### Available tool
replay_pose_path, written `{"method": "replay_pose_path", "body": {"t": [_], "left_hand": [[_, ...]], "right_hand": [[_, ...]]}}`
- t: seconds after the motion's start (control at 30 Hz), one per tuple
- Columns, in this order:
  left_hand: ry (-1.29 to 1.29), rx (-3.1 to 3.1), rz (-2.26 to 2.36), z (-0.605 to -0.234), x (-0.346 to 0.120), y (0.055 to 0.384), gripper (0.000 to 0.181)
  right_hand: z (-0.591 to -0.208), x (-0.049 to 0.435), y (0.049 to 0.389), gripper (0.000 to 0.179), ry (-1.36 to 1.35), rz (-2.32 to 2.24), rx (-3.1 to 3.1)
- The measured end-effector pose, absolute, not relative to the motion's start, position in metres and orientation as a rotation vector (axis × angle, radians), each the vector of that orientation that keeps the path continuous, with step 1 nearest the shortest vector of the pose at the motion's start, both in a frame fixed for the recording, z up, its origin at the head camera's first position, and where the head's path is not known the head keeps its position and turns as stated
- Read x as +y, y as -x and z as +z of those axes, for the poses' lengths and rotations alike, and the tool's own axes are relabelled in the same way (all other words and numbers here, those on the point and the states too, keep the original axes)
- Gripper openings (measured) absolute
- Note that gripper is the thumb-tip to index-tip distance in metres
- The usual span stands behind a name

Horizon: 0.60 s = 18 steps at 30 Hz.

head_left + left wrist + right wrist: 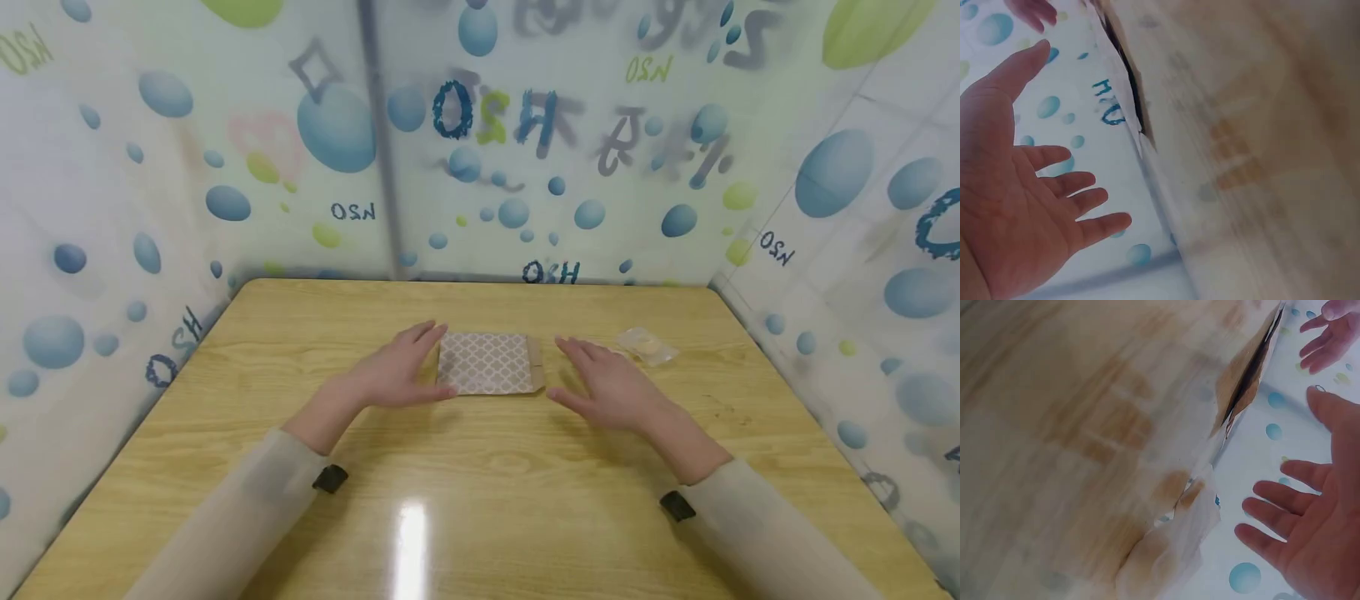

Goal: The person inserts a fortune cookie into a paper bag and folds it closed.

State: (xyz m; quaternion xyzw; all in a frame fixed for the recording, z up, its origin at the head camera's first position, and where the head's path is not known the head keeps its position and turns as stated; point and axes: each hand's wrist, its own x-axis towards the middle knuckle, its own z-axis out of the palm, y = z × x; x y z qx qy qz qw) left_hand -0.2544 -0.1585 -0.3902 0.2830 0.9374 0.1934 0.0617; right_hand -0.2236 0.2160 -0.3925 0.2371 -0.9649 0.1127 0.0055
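Observation:
A flat cardboard box (483, 364) with a beige and white lattice print lies on the wooden table. Its plain brown end flap (536, 364) faces right, and a dark gap shows at that end in the right wrist view. My left hand (397, 371) is at the box's left end, fingers extended and thumb apart, its fingertips overlapping the edge in the head view. To the right of the flap, my right hand (611, 385) has its fingers spread and holds nothing. Both palms face inward, with the box between them.
Behind my right hand lies a small clear plastic bag (647, 346) with something pale yellow inside. The wooden table (495, 500) has walls with blue and green bubble prints at its back and sides. Each sleeve cuff carries a small black piece.

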Motion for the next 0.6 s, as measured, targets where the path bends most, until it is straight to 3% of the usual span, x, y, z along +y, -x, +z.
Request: {"method": "replay_pose_path", "body": {"t": [0.23, 0.6], "left_hand": [[-0.804, 2.715, 0.573, -0.396, -0.144, 0.283, 0.114], [-0.802, 2.624, 0.441, -0.402, -0.118, 0.306, 0.12]], "right_hand": [[-0.392, 0.208, 0.229, 0.058, -0.734, 0.514, -3.044], [-0.395, 0.204, 0.245, 0.042, -0.649, 1.135, -3.03]]}}
